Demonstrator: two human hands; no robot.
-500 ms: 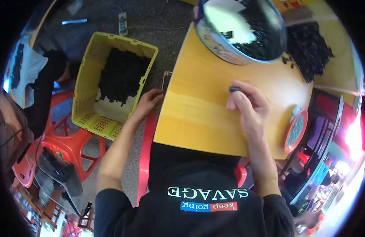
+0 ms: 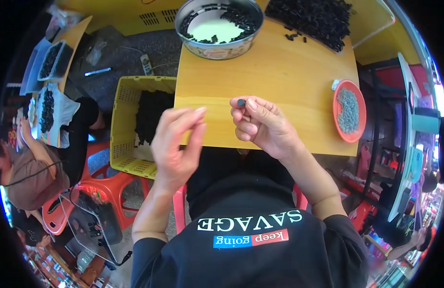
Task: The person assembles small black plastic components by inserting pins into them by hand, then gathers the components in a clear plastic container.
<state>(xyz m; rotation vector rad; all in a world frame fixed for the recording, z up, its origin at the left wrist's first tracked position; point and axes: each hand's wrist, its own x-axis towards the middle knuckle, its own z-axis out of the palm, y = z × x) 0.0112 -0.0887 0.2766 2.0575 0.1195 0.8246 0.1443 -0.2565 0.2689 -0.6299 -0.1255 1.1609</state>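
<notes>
My right hand (image 2: 267,126) is above the yellow-topped table (image 2: 279,72), pinching a small black cylindrical piece (image 2: 241,102) between thumb and index finger. Facing it on the left, my left hand (image 2: 176,149) hovers by the table's left edge. Its thumb and fingers are apart, and I see nothing between them. A round metal tin (image 2: 217,51) at the far side has many small black pieces (image 2: 241,18) around its pale bottom. Farther right lies a heap of similar black pieces (image 2: 313,21). An orange-red dish (image 2: 356,132) of small grey parts (image 2: 348,110) sits near the right edge.
A yellow plastic crate (image 2: 122,129) with a black heap (image 2: 150,115) stands left of the table. Beyond it are red plastic stools (image 2: 109,185) and a person (image 2: 37,168) at another table. Dark shelving (image 2: 376,120) stands on the right.
My left hand has risen from beside the crate to face the right hand. My right hand, still pinching the black piece, has come left and turned. The view has shifted.
</notes>
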